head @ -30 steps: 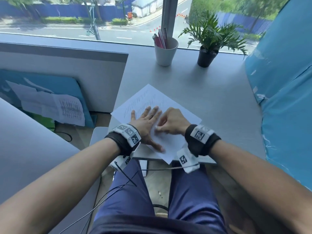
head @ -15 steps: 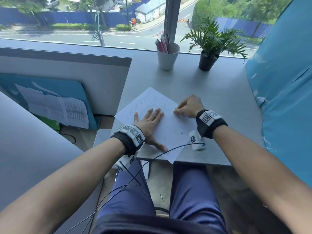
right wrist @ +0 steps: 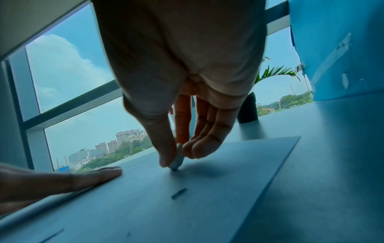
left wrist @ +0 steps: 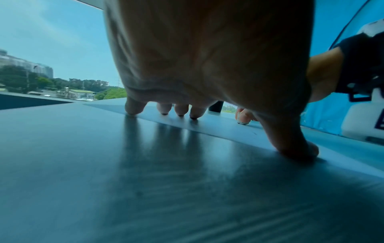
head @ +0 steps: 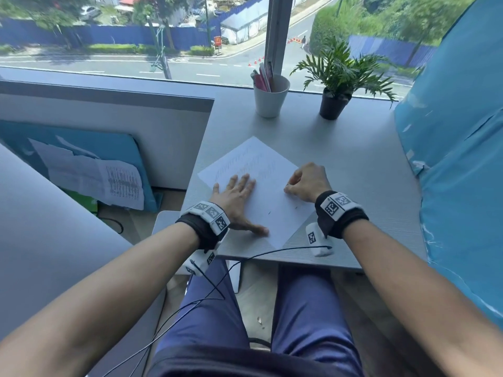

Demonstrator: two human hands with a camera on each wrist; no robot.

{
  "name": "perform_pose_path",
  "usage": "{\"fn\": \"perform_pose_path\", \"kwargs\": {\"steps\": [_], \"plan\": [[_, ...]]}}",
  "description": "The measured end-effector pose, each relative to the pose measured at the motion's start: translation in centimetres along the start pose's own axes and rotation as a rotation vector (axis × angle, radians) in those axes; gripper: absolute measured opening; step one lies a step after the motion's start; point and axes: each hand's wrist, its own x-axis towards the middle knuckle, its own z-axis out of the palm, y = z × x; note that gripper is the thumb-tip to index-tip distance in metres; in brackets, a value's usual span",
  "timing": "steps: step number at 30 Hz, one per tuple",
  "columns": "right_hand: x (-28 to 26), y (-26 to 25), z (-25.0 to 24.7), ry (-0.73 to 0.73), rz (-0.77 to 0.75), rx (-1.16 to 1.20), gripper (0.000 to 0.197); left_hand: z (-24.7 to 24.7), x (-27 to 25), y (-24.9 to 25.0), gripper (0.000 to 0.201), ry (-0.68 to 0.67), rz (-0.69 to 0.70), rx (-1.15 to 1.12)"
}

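Note:
A white sheet of paper point(head: 261, 170) with faint pencil lines lies skewed on the grey desk point(head: 353, 164). My left hand point(head: 236, 197) presses flat on its left part, fingers straight and thumb spread toward the near corner. My right hand point(head: 306, 182) rests on the sheet's right part and pinches a small white eraser point(right wrist: 179, 160) between thumb and fingers, its dark tip touching the paper point(right wrist: 228, 164). Short dark marks point(right wrist: 178, 193) lie on the sheet just in front of the eraser. From the left wrist view, the fingertips point(left wrist: 180, 111) sit on the paper's edge.
A white cup of pens point(head: 270, 100) and a small potted plant point(head: 334, 104) stand at the desk's far edge by the window. A blue covered panel point(head: 457, 164) rises along the right side. A low partition point(head: 109, 118) borders the left. A black cable point(head: 272, 253) crosses the near edge.
My right hand slid with the eraser from beside my left hand to the sheet's right part. The left hand stayed flat on the paper.

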Motion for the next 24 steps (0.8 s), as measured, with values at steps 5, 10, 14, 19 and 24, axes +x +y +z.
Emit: {"fn": "perform_pose_path", "kwargs": {"steps": [5,10,14,19,24], "plan": [[-1.3,-1.9,1.5,-0.033,-0.102,0.042,0.004,0.4,0.0,0.2,0.154,-0.038,-0.04,-0.014],[-1.3,-2.8,2.0,-0.028,-0.109,0.096,0.008,0.7,0.2,0.2,0.156,-0.044,-0.049,-0.028],[-3.8,-4.3,4.1,-0.132,-0.228,0.04,0.008,0.4,0.8,0.0,0.16,-0.084,-0.048,-0.052],[-2.1,-3.5,2.8,-0.065,-0.149,0.081,0.008,0.4,0.5,0.3,0.159,-0.084,-0.06,-0.052],[-3.3,-3.9,3.7,-0.139,-0.193,0.057,0.008,0.3,0.6,0.2,0.159,-0.095,-0.053,-0.059]]}}
